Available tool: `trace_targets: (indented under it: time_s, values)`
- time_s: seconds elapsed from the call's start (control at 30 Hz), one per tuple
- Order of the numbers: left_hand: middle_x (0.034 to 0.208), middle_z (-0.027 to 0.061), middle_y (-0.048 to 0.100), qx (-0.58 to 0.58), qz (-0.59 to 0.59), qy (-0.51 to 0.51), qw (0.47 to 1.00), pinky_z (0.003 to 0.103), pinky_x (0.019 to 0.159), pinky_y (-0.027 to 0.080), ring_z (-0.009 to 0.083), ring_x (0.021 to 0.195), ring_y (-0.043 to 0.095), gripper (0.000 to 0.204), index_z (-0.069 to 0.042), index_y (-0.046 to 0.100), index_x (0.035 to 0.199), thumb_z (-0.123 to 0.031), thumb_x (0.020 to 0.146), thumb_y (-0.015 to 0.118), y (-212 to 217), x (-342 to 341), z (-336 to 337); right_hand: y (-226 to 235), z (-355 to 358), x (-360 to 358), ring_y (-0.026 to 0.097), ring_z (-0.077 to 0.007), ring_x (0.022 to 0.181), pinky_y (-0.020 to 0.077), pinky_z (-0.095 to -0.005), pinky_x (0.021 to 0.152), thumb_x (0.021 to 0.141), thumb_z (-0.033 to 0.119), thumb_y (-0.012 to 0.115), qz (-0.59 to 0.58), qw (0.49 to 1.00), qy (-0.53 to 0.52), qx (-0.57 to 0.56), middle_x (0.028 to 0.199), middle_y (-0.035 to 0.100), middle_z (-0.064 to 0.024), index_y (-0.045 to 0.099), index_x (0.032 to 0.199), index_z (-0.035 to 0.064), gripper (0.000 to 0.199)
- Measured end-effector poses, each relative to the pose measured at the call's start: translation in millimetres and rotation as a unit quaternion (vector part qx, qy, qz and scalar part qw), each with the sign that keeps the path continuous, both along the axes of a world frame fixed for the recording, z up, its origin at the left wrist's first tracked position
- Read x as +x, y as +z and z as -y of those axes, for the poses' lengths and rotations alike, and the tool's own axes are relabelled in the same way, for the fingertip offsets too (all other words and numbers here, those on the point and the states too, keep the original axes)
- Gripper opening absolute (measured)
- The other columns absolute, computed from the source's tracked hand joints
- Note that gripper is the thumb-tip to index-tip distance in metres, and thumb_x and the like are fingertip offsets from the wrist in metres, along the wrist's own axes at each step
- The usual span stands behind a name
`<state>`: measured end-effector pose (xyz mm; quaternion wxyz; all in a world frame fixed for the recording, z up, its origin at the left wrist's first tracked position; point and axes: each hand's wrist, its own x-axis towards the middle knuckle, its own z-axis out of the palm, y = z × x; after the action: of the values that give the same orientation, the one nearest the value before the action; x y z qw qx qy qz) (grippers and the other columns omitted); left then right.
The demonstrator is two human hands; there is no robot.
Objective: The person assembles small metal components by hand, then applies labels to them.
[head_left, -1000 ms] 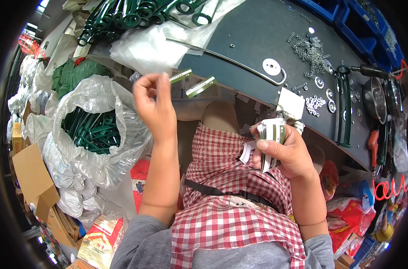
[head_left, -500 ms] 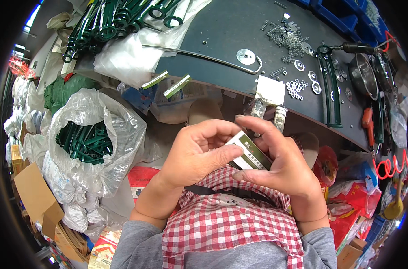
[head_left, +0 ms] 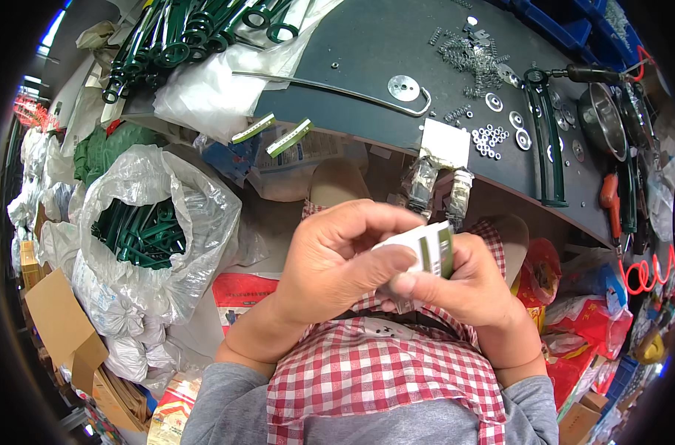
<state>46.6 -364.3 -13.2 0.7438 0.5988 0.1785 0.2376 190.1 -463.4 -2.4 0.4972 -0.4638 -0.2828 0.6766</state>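
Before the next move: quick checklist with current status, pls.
1. Both hands on the stack: ok. Left hand and right hand grip the stack of green-and-white labels.
2. Stack squared: cannot tell, fingers cover much of it.
3. Two separate labels apart: ok. Left label and right label show a gap between them.
4. Those two secured by the workbench's near edge: cannot tell, what holds them isn't clear.
5. Bent metal rod clear of the hands: ok, it lies on the bench beyond them.
6. Springs in one pile: not ok, some lie apart.
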Motion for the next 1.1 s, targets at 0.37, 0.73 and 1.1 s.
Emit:
trace_targets:
  time_s: [0.37, 0.73, 1.1]
  values:
    - [0.088, 0.0114, 0.060, -0.045, 0.036, 0.053, 0.997, 0.022, 0.071, 0.049, 0.0123, 0.080, 0.059, 0.025, 0.007, 0.054, 0.097, 0.004, 0.074, 0.063, 8, -4, 8, -3, 6, -5, 0.058, -0.0074, 0.072, 0.0463, -0.0198, 0.062, 0.073, 0.004, 0.066, 0.150, 0.981, -0.062, 0.110, 0.082, 0.064, -0.0036, 0.061, 0.093, 0.0011, 0.021]
    - [0.093, 0.0144, 0.060, -0.176, 0.100, 0.065, 0.977, 0.025, 0.074, 0.050, 0.0161, 0.084, 0.059, 0.022, 0.007, 0.053, 0.100, 0.001, 0.079, 0.057, 6, -3, 10, -4, 11, -2, 0.058, -0.0090, 0.069, 0.0481, -0.0220, 0.060, 0.076, 0.008, 0.064, 0.019, 0.978, -0.207, 0.037, 0.080, 0.062, -0.0061, 0.059, 0.095, -0.0009, 0.022]
    - [0.099, 0.0090, 0.054, -0.110, -0.008, -0.038, 0.993, 0.023, 0.072, 0.047, 0.0112, 0.085, 0.056, 0.025, 0.006, 0.053, 0.101, 0.000, 0.077, 0.059, 16, -8, 4, -1, 13, -2, 0.057, -0.0085, 0.069, 0.0469, -0.0214, 0.061, 0.075, 0.010, 0.065, 0.039, 0.968, -0.239, 0.060, 0.081, 0.062, -0.0051, 0.060, 0.090, -0.0006, 0.019]
